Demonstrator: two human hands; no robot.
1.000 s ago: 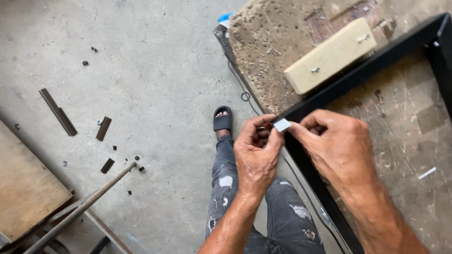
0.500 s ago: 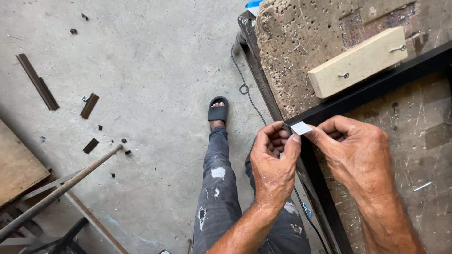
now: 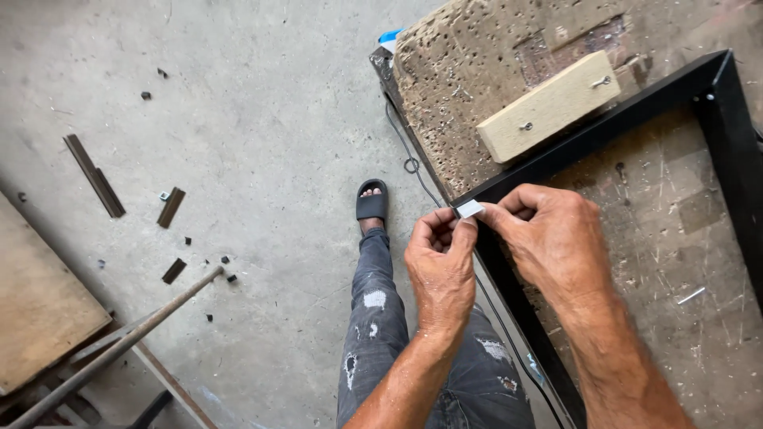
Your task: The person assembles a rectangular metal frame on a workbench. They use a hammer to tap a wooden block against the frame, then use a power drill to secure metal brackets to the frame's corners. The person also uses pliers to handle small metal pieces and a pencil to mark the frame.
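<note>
Both hands meet at the near corner of the black frame (image 3: 636, 119) on the bench (image 3: 477, 71) — the left hand (image 3: 439, 266) and right hand (image 3: 552, 234) each curled, fingertips pinching a small pale tab (image 3: 469, 209) between them, just over that corner.

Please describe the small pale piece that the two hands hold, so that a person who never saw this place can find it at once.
Find the worn workbench on the right, with the black metal frame lying on it. At the frame's near corner, the left hand and right hand meet. Pinched between their fingertips is the small pale piece, light grey, flat and rectangular, unlike the far larger cream wooden block.
</note>
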